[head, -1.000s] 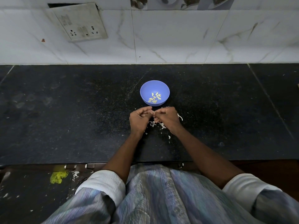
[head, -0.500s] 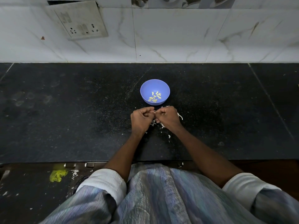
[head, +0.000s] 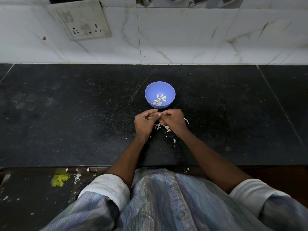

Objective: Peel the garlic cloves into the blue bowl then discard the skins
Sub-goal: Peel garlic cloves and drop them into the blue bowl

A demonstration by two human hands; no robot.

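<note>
A small blue bowl (head: 150,90) stands on the black counter and holds several peeled garlic cloves (head: 159,99). Just in front of it my left hand (head: 144,123) and my right hand (head: 174,121) meet fingertip to fingertip, both curled tight around a small garlic clove (head: 159,114) that is almost hidden between the thumbs. White garlic skins (head: 162,127) lie scattered on the counter under and beside my hands.
The black stone counter (head: 83,114) runs wide to both sides. A white tiled wall (head: 183,35) with a socket plate (head: 83,22) stands behind it. Below the counter's front edge lies a yellow scrap (head: 60,180) on the floor.
Both hands stay pressed together in front of the bowl, with only small finger shifts. The bowl and the skins have not moved.
</note>
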